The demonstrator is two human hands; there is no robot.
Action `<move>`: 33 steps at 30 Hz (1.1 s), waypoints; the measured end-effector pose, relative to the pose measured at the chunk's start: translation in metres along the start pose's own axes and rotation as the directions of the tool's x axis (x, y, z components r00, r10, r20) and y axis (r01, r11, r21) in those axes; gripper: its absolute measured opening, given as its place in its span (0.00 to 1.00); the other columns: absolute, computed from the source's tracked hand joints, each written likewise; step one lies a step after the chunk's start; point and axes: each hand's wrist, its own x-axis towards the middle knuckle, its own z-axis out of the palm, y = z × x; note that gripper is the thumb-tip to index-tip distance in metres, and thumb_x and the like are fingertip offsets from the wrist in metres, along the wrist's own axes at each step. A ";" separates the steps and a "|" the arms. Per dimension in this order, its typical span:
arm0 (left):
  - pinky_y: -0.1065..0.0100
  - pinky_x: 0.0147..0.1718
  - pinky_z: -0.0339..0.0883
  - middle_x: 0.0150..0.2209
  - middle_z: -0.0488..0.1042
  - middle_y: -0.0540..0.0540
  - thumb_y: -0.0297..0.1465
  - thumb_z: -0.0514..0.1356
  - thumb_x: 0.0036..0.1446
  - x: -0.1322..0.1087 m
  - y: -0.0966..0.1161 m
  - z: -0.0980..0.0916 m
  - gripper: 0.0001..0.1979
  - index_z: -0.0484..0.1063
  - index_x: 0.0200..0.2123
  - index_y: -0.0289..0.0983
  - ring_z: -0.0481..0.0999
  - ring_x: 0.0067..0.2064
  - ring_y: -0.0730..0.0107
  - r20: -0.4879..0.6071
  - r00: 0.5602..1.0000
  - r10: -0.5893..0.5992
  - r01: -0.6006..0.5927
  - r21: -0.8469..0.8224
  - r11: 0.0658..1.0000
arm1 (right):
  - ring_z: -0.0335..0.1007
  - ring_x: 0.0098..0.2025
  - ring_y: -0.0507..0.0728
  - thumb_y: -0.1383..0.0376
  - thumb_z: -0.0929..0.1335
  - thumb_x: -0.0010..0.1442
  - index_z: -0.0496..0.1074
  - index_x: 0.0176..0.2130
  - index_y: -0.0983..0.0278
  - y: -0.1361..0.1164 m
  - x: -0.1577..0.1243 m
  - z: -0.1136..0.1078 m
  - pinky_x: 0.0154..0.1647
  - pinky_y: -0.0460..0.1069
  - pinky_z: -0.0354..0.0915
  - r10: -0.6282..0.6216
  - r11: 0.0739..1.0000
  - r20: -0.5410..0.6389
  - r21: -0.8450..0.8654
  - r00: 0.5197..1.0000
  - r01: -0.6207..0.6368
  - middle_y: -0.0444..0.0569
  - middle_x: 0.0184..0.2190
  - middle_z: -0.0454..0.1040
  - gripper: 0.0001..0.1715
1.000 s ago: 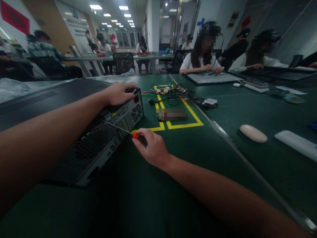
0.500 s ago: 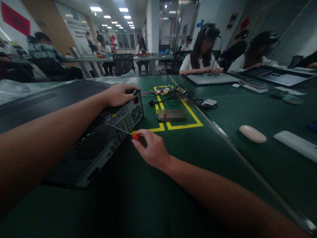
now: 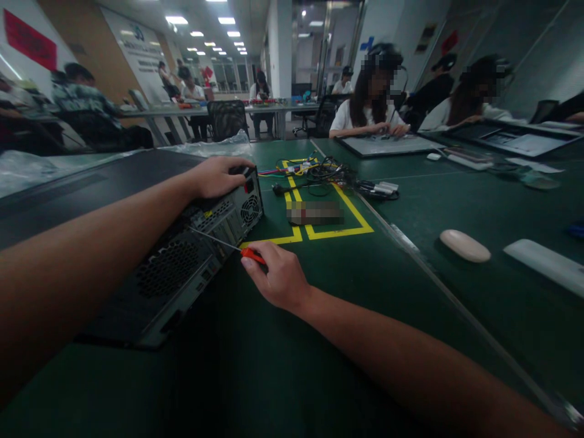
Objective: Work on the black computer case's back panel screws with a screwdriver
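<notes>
A black desktop computer case [image 3: 182, 267] lies on its side on the green table [image 3: 319, 340], its rear panel with a fan grille facing me. My left hand [image 3: 216, 176] rests closed over the case's top far corner. My right hand [image 3: 276, 277] grips the red handle of a screwdriver [image 3: 223, 242]. The thin metal shaft points left, and its tip meets the rear panel of the case.
A yellow taped rectangle [image 3: 337, 230] holds a tangle of cables [image 3: 323, 173] behind the case. A white mouse [image 3: 465, 245] and a white keyboard [image 3: 545, 264] lie to the right. Other people sit working at the far tables. Clear plastic bags [image 3: 214, 146] lie at the back.
My right hand has shifted a little on the screwdriver handle, hiding more of it. The left hand and the case have stayed put.
</notes>
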 end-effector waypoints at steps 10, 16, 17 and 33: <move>0.56 0.58 0.66 0.58 0.78 0.41 0.45 0.54 0.54 0.000 -0.002 0.000 0.37 0.73 0.66 0.41 0.76 0.57 0.48 -0.008 1.000 0.005 -0.005 -0.005 1.000 | 0.81 0.44 0.57 0.56 0.65 0.73 0.69 0.53 0.60 0.003 -0.001 0.001 0.46 0.51 0.73 -0.012 1.000 0.013 0.012 1.000 0.012 0.50 0.45 0.81 0.14; 0.55 0.57 0.67 0.57 0.79 0.41 0.44 0.55 0.54 0.000 -0.001 -0.001 0.36 0.74 0.65 0.42 0.77 0.56 0.47 -0.004 1.000 0.006 -0.006 -0.027 1.000 | 0.81 0.45 0.57 0.55 0.65 0.74 0.70 0.53 0.60 0.004 -0.001 0.002 0.47 0.51 0.73 -0.017 1.000 -0.002 -0.002 1.000 0.017 0.51 0.45 0.81 0.15; 0.55 0.58 0.67 0.57 0.79 0.41 0.44 0.55 0.54 0.000 -0.001 0.000 0.36 0.74 0.65 0.42 0.76 0.56 0.47 -0.003 1.000 0.008 -0.008 -0.031 0.999 | 0.81 0.45 0.57 0.55 0.65 0.74 0.70 0.53 0.61 0.004 -0.001 0.002 0.47 0.51 0.73 -0.018 1.000 -0.003 -0.003 1.000 0.018 0.51 0.45 0.81 0.15; 0.54 0.60 0.65 0.59 0.77 0.40 0.45 0.54 0.55 0.001 -0.002 0.000 0.37 0.73 0.66 0.41 0.75 0.59 0.47 -0.005 1.000 0.013 -0.013 0.001 1.000 | 0.80 0.43 0.57 0.53 0.64 0.73 0.71 0.52 0.61 0.001 0.000 0.001 0.45 0.52 0.73 -0.003 1.000 -0.005 -0.009 1.000 0.003 0.52 0.44 0.82 0.18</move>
